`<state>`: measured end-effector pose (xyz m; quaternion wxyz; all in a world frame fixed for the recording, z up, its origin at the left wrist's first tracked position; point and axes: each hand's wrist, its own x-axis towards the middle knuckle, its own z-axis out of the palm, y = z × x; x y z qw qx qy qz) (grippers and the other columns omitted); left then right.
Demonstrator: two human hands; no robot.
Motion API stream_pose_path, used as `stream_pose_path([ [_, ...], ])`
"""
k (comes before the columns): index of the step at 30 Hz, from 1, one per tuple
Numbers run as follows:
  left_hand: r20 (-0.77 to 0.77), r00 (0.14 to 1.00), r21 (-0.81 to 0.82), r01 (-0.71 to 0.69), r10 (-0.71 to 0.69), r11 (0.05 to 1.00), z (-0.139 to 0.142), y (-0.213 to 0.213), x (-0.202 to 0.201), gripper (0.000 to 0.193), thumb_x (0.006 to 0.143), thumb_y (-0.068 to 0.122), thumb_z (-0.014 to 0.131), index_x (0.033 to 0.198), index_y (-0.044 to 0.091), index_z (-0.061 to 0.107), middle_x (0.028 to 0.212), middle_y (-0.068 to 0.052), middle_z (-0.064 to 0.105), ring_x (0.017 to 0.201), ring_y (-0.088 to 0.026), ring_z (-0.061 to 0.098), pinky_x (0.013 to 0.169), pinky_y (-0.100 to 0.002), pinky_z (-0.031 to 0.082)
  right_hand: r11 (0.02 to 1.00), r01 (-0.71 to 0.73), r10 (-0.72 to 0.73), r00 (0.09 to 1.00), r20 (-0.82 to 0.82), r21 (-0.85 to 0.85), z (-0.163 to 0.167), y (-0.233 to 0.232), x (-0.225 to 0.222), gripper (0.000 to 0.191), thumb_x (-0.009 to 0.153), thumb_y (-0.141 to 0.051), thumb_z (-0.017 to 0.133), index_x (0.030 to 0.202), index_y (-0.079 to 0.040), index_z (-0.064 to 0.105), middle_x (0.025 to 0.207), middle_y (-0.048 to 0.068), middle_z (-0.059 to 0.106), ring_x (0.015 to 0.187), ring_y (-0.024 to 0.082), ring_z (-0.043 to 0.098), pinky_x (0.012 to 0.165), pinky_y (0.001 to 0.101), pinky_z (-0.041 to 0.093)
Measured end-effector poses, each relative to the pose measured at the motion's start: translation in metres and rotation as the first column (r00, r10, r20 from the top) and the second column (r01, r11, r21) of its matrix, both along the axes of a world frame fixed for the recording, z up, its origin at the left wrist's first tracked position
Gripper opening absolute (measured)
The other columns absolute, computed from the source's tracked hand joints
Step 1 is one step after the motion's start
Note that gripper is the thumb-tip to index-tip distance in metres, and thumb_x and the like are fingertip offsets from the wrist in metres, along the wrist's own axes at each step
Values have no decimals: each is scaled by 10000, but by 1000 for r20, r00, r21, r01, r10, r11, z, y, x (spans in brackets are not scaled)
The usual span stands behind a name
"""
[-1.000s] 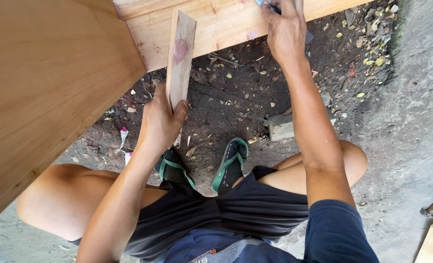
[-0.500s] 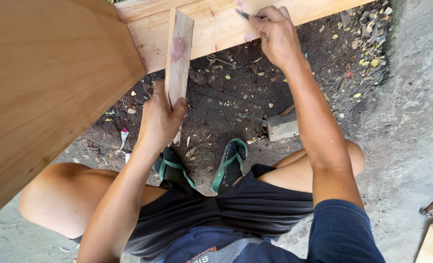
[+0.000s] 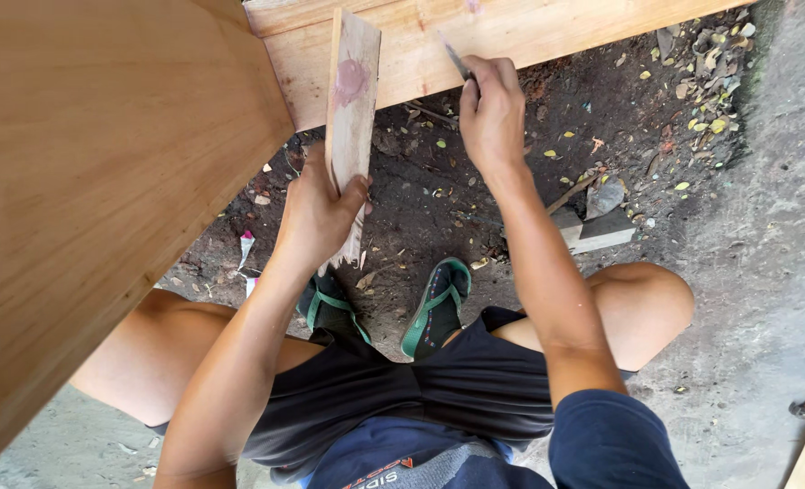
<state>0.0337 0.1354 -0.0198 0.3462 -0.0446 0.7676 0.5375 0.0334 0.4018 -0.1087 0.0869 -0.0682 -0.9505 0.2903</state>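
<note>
While the left hand [image 3: 316, 213] grips a thin wood strip [image 3: 351, 118] near its lower end, the strip stands almost upright, with a pinkish putty smear on its upper face. Right hand [image 3: 491, 113] is closed on a thin blade [image 3: 455, 60], tip on the plank [image 3: 547, 32] above. Green sandals [image 3: 434, 308] on dirt below; plywood panel [image 3: 85, 181] at left.

Dark bare dirt ground [image 3: 475, 190] carries scattered yellow leaves [image 3: 692, 118] at far right. A grey stone block [image 3: 597, 231] lies right, green sandals [image 3: 434, 308] near centre.
</note>
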Motion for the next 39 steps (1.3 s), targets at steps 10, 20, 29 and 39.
stream_pose_path([
  [10,224,967,418,-207,120,885,-10,2,-1,436,962,-17,611,1363,-48,442,1003,-107,662,793,-141,684,659,-297,616,958,-208,197,978,-74,-199,97,-56,28,293,936,89,712,1210,-13,729,1115,140,701,935,241,739,782,341,612],
  [20,241,967,348,-169,86,922,0,-1,2,454,947,12,616,1361,-16,431,959,-121,688,696,-150,679,610,-291,577,946,-218,210,976,-59,-240,89,-69,21,300,938,88,704,1221,-5,731,1136,145,716,945,245,750,799,331,615],
  [29,116,991,54,-69,62,996,6,-5,0,410,946,110,638,1283,-43,459,888,-128,746,691,-184,770,601,-335,594,984,50,-42,998,51,-169,39,-25,-7,312,944,90,649,1220,-11,753,1146,158,737,920,223,762,750,293,624],
  [39,101,994,43,-52,47,998,10,-6,4,416,932,105,628,1289,-31,465,917,-133,764,713,-192,780,609,-335,598,981,192,-186,973,138,-30,-7,-42,-39,300,949,52,610,1231,41,710,1098,166,708,763,220,746,660,308,631],
])
